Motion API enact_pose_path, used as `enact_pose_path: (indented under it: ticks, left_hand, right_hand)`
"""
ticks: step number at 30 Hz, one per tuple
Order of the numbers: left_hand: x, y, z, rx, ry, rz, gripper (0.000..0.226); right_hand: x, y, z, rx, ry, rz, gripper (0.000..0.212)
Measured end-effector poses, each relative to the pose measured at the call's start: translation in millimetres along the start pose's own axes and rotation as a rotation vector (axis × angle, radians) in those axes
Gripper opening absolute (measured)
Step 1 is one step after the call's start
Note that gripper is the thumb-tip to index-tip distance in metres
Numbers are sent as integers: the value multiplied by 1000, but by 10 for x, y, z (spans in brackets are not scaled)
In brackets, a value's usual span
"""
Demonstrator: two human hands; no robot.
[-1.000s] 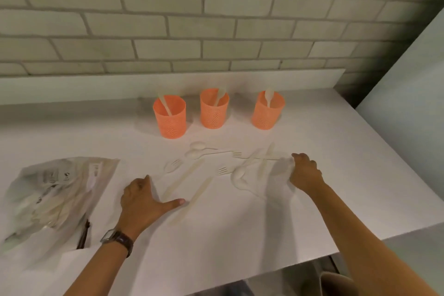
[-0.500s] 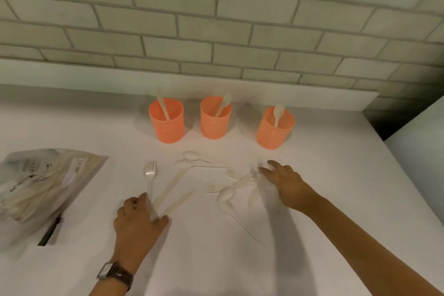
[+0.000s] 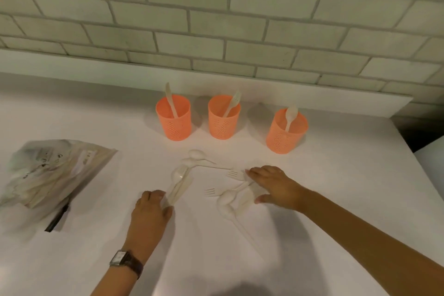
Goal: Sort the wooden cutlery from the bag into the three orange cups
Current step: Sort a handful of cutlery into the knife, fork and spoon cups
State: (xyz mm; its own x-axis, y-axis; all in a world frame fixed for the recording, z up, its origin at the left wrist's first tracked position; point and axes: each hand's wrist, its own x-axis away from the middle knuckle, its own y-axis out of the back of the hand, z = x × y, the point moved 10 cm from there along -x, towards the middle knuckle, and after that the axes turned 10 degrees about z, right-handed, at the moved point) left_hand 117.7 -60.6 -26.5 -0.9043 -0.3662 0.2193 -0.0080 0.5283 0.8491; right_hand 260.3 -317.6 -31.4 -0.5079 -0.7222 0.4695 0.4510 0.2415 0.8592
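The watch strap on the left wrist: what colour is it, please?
The strap is dark brown; head view.

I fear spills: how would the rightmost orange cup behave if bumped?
The rightmost orange cup looks thin and perforated, so probably light and easy to slide. Tall, holding only one leaning spoon, it might tip.

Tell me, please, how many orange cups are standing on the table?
3. The left cup holds a knife, the middle cup a fork, the right cup a spoon; they stand in a row behind the loose cutlery. None seems hidden.
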Motion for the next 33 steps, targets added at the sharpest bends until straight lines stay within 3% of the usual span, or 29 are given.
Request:
enact_pose_path:
  ticks: [4, 9, 12, 14, 18, 24, 28, 31, 33]
  left_hand:
    - [72, -151, -207, 86, -8, 76, 29]
    - [87, -332, -332, 179, 18, 196, 34]
    - [73, -339, -371, 167, 7, 212, 37]
    - [87, -341, -419, 140, -22, 226, 34]
    - [144, -410, -502, 175, -55, 287, 27]
    - [189, -503, -557, 264, -19, 368, 39]
    - [181, -567, -553, 380, 18, 402, 9]
    - [175, -684, -471, 535, 103, 431, 27]
    - [187, -720, -469, 588, 125, 447, 25]
  right_hand:
    - [55, -134, 174, -175, -170, -135, 75]
    - [284, -313, 590, -213, -394, -376, 49]
    - [352, -415, 858, -326, -422, -319, 72]
    - [366, -480, 942, -266, -471, -293, 80]
    - [350, -465, 966, -203, -555, -354, 64]
    - [247, -403, 914, -213, -638, -362, 55]
    - [176, -364, 861, -261, -648, -356, 50]
    - [189, -254, 824, -279, -666, -318, 36]
    - [144, -262, 762, -326, -670, -264, 25]
